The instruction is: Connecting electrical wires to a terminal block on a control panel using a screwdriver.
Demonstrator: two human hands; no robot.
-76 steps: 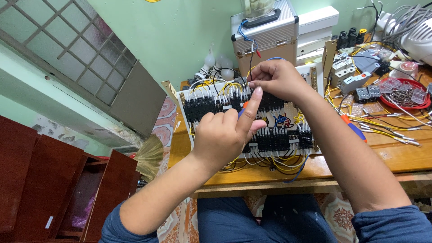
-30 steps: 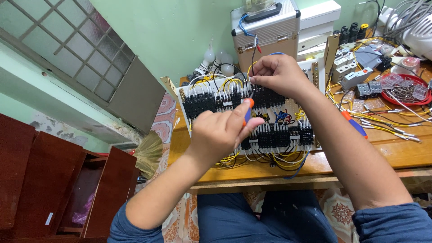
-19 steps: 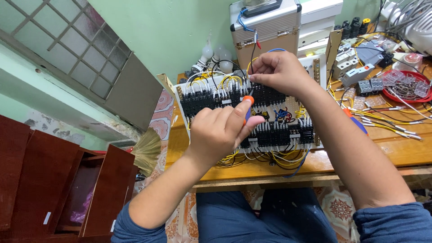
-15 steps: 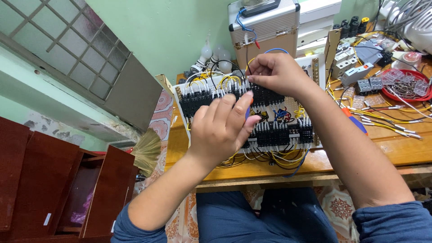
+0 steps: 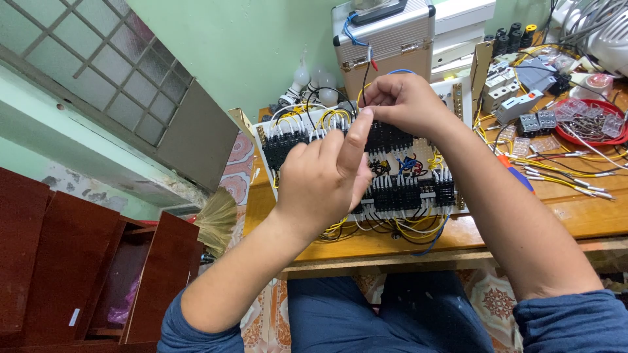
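Observation:
A white wiring panel with rows of black terminal blocks and yellow wires lies on the wooden table. My left hand hovers over the panel's middle, fingers curled and index finger pointing up toward the top row; earlier frames showed a small blue-and-orange tool in its grip, now hidden. My right hand is at the panel's top edge, fingertips pinched on a thin wire beside a blue wire loop.
A metal case stands behind the panel against the green wall. To the right lie loose breakers, a red tray of clear parts, yellow wires and a screwdriver. A broom and dark red cabinets are at the left.
My left index finger has straightened and risen toward the top row. My right hand stayed pinched at the panel's top edge. The view shifted slightly closer.

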